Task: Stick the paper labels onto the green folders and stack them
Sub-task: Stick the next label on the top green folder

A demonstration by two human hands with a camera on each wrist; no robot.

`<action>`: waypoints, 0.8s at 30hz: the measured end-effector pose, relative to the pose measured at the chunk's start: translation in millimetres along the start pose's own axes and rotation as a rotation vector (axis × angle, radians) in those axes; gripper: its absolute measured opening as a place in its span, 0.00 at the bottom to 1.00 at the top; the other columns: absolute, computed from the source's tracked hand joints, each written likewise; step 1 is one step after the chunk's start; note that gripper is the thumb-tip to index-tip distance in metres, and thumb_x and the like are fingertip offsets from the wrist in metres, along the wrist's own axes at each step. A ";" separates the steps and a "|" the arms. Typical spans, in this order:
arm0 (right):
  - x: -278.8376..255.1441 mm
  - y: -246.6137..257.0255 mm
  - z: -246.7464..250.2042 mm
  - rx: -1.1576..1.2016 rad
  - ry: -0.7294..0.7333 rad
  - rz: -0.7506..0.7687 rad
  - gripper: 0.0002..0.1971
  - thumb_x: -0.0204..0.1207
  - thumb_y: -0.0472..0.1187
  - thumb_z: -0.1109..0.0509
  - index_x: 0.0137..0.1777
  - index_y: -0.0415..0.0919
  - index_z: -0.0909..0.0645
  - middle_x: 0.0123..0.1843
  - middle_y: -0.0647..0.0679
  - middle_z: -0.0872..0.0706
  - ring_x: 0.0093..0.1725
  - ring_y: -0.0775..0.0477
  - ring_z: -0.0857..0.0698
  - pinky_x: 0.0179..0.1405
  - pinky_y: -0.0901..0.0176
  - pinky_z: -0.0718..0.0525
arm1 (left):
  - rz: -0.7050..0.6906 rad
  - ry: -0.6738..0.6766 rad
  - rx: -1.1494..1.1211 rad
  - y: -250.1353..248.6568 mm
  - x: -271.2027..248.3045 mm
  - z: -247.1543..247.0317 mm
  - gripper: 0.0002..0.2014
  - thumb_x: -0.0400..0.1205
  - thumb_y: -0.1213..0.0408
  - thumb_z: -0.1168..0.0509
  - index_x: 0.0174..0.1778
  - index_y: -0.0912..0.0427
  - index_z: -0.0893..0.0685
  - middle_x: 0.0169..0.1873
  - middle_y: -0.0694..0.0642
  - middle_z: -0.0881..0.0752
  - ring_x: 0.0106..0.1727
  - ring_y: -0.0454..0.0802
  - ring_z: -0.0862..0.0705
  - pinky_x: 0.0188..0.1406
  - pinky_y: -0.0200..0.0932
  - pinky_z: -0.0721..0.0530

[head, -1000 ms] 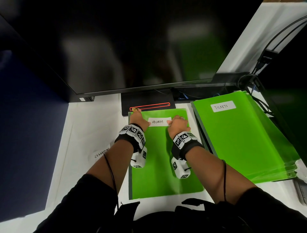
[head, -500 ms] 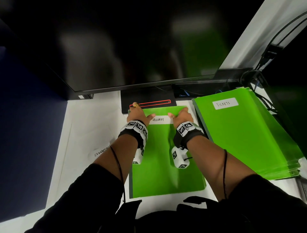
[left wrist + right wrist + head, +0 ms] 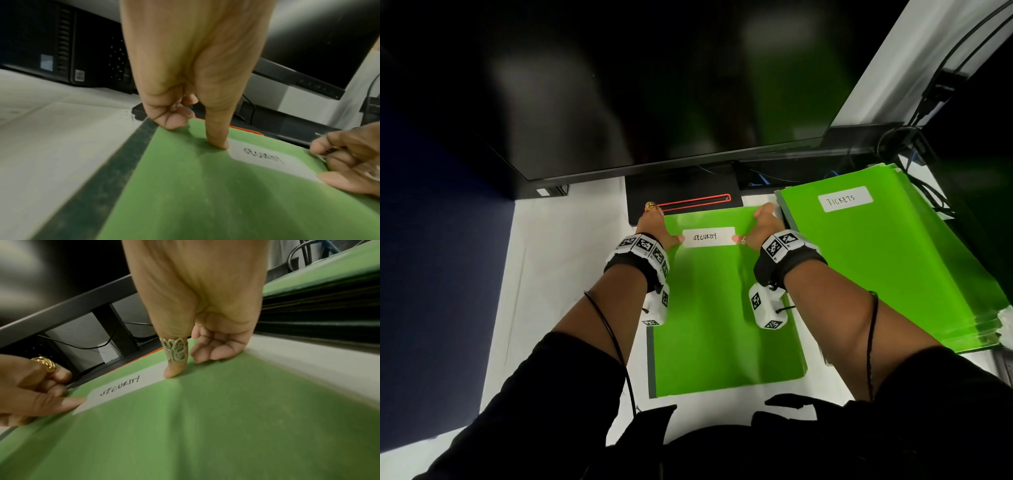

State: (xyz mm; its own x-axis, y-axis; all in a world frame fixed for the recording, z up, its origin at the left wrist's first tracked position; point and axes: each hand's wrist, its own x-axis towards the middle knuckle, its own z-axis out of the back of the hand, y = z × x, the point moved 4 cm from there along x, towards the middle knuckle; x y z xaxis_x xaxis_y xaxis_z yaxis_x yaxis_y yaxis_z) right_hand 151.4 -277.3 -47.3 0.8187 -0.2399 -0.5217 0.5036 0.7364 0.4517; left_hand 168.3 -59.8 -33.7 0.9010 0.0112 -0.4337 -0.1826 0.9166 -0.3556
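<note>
Both hands have slid apart since a second ago, from the label's middle out to its ends. Now the left hand (image 3: 655, 229) has its thumb tip pressing the left end of the SECURITY label (image 3: 709, 236), other fingers curled loosely at the folder's top-left corner, not really gripping anything. Right hand (image 3: 763, 226) mirrors it, ringed thumb on the label's right end, fingers resting on the green folder (image 3: 722, 325) near its top edge. That folder lies flat on the white worktop (image 3: 571, 260), right in front of the monitor stand (image 3: 683, 197). Just to its right sits a stack of green folders (image 3: 887, 270), top 1 labelled with the TICKETS label (image 3: 845, 199).
</note>
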 end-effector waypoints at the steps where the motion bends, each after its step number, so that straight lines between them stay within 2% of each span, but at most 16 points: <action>1: -0.7 -0.8 -0.3 -0.005 0.015 0.001 0.42 0.68 0.44 0.21 0.75 0.33 0.43 0.71 0.41 0.25 0.71 0.39 0.24 0.68 0.53 0.27 | -0.008 0.007 0.021 -0.4 0.1 -0.3 0.41 0.75 0.54 0.27 0.76 0.72 0.38 0.71 0.64 0.28 0.73 0.59 0.28 0.71 0.47 0.27; 3: -1.2 -2.9 -2.1 0.002 0.050 -0.010 0.35 0.67 0.42 0.20 0.66 0.38 0.39 0.60 0.42 0.25 0.61 0.40 0.21 0.59 0.55 0.25 | -0.004 0.040 0.051 0.1 1.0 -1.0 0.44 0.73 0.52 0.25 0.77 0.71 0.39 0.72 0.65 0.29 0.74 0.60 0.29 0.72 0.47 0.27; 4: -1.4 -3.5 -3.4 0.015 0.070 -0.013 0.33 0.66 0.42 0.19 0.62 0.40 0.39 0.58 0.43 0.26 0.58 0.41 0.21 0.57 0.54 0.25 | 0.001 0.068 0.062 0.2 1.7 -1.6 0.47 0.71 0.50 0.24 0.77 0.71 0.39 0.73 0.65 0.30 0.75 0.60 0.30 0.73 0.47 0.28; 6: -2.5 -2.8 -7.1 0.059 0.096 -0.008 0.35 0.66 0.45 0.19 0.63 0.40 0.39 0.60 0.43 0.26 0.60 0.41 0.21 0.59 0.52 0.25 | 0.028 0.104 0.059 -0.8 1.7 -3.6 0.53 0.66 0.43 0.23 0.78 0.69 0.40 0.74 0.64 0.31 0.75 0.60 0.31 0.73 0.49 0.27; 8: -4.9 -1.5 -9.9 0.096 0.091 -0.009 0.42 0.63 0.49 0.18 0.68 0.38 0.40 0.66 0.42 0.25 0.65 0.40 0.22 0.62 0.50 0.24 | 0.049 0.090 0.077 -2.8 2.8 -7.5 0.57 0.61 0.35 0.24 0.77 0.69 0.39 0.72 0.65 0.30 0.74 0.61 0.29 0.72 0.49 0.25; 10: -6.1 0.1 -12.1 0.085 0.084 -0.009 0.49 0.60 0.50 0.17 0.74 0.36 0.43 0.73 0.41 0.28 0.71 0.39 0.25 0.69 0.48 0.25 | 0.056 0.060 0.134 -5.3 1.6 -11.0 0.59 0.60 0.33 0.26 0.76 0.71 0.40 0.72 0.67 0.31 0.74 0.63 0.30 0.72 0.50 0.26; 12: -5.1 2.8 -12.2 0.038 0.101 -0.020 0.54 0.60 0.50 0.16 0.78 0.34 0.47 0.77 0.40 0.31 0.75 0.39 0.28 0.73 0.46 0.28 | 0.052 0.053 0.141 -6.0 0.9 -10.8 0.59 0.63 0.36 0.25 0.78 0.72 0.43 0.75 0.67 0.34 0.76 0.62 0.33 0.75 0.50 0.29; 13: -3.2 4.0 -10.9 0.016 0.108 -0.031 0.54 0.59 0.50 0.16 0.77 0.35 0.46 0.77 0.41 0.31 0.75 0.38 0.28 0.73 0.45 0.28 | 0.055 0.057 0.112 -5.4 1.8 -8.2 0.57 0.64 0.39 0.24 0.78 0.71 0.43 0.75 0.67 0.34 0.76 0.62 0.33 0.75 0.50 0.29; 15: -1.0 5.6 -6.7 -0.013 0.120 -0.045 0.50 0.59 0.50 0.16 0.75 0.36 0.43 0.75 0.42 0.28 0.73 0.38 0.26 0.71 0.44 0.26 | 0.066 0.079 0.059 -3.1 5.4 -0.5 0.55 0.65 0.43 0.22 0.77 0.71 0.42 0.74 0.66 0.32 0.75 0.61 0.30 0.72 0.49 0.27; 18: 1.4 4.2 -0.2 -0.040 0.113 -0.047 0.47 0.60 0.48 0.16 0.73 0.37 0.40 0.73 0.43 0.26 0.72 0.39 0.25 0.71 0.45 0.26 | 0.063 0.098 0.054 -1.1 9.4 5.5 0.52 0.68 0.43 0.24 0.76 0.72 0.39 0.74 0.67 0.30 0.74 0.61 0.28 0.69 0.47 0.26; 24: 9.6 -5.0 6.9 -0.073 0.107 -0.055 0.37 0.64 0.45 0.18 0.68 0.39 0.34 0.62 0.43 0.20 0.61 0.40 0.18 0.64 0.49 0.21 | -0.005 0.089 0.089 0.7 9.7 4.3 0.43 0.72 0.47 0.26 0.73 0.72 0.35 0.70 0.67 0.27 0.71 0.62 0.26 0.66 0.48 0.25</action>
State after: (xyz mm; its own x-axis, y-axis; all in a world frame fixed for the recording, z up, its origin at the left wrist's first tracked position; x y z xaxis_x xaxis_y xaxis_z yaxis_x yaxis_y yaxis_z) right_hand 158.6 -287.7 -49.6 0.7544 -0.2151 -0.6202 0.5221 0.7692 0.3684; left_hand 178.6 -57.4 -34.6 0.8623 -0.0252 -0.5058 -0.1392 0.9485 -0.2845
